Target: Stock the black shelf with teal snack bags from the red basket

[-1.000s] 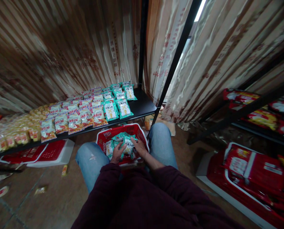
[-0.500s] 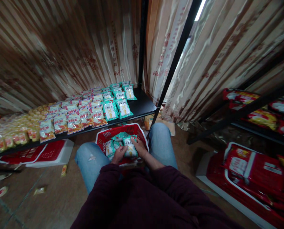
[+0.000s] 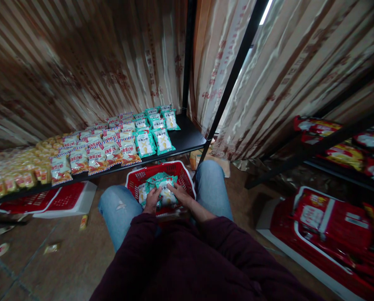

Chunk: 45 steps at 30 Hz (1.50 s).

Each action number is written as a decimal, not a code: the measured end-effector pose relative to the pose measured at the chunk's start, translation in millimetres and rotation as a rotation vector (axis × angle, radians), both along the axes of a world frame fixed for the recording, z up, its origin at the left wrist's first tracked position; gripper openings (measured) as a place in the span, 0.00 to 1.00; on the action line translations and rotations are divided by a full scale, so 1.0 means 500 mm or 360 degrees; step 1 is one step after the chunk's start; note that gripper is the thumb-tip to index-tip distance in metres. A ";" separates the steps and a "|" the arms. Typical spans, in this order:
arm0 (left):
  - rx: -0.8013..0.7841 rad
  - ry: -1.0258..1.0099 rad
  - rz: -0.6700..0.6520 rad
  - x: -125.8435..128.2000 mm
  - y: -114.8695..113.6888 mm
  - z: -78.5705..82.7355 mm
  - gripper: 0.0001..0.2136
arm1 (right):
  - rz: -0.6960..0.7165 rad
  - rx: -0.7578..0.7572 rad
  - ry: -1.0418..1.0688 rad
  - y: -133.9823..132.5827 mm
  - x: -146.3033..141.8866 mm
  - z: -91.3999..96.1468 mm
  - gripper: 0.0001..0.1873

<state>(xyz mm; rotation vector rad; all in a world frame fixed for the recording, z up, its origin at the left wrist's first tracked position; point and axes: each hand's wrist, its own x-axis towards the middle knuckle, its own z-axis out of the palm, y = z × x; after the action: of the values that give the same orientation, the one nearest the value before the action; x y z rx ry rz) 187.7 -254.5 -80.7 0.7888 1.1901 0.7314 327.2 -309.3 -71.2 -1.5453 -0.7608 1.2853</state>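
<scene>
A red plastic basket (image 3: pixel 139 174) sits on the floor between my knees, holding several teal snack packets. My left hand (image 3: pixel 151 200) and my right hand (image 3: pixel 180 193) are both inside it, closed on a teal snack packet (image 3: pixel 166 194) that lies between them on top of the pile. Just beyond the basket runs a low black shelf (image 3: pixel 188 140) with rows of teal packets (image 3: pixel 152 131) at its right end, red-and-white packets (image 3: pixel 105 148) in the middle and yellow packets (image 3: pixel 14 173) at the left.
Two black shelf uprights (image 3: pixel 229 79) rise behind the shelf before striped curtains. Red snack bags (image 3: pixel 334 225) fill a rack and tray at the right. Another red basket on a white tray (image 3: pixel 60 200) lies under the shelf. Loose packets (image 3: pixel 52 248) litter the floor at the left.
Both hands have stayed in the basket, shifting the teal packet slightly; the left hand has come up beside it. The view has tilted a little.
</scene>
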 end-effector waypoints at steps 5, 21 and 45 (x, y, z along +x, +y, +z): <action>0.0029 -0.0024 0.0162 -0.006 0.007 -0.005 0.25 | 0.0109 -0.0118 0.0135 -0.004 -0.003 -0.009 0.35; -0.0097 0.0032 -0.0134 -0.001 -0.013 0.026 0.18 | 0.0043 0.0013 -0.0182 0.007 0.011 -0.023 0.28; -0.0119 -0.0077 0.0219 0.003 0.001 0.015 0.15 | -0.0055 -0.0161 0.0402 0.001 -0.010 0.000 0.29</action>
<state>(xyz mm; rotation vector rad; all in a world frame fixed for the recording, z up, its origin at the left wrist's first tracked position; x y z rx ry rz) 189.4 -253.9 -73.3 0.6288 1.2292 0.8099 322.1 -308.6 -71.1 -1.4334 -0.5127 1.4784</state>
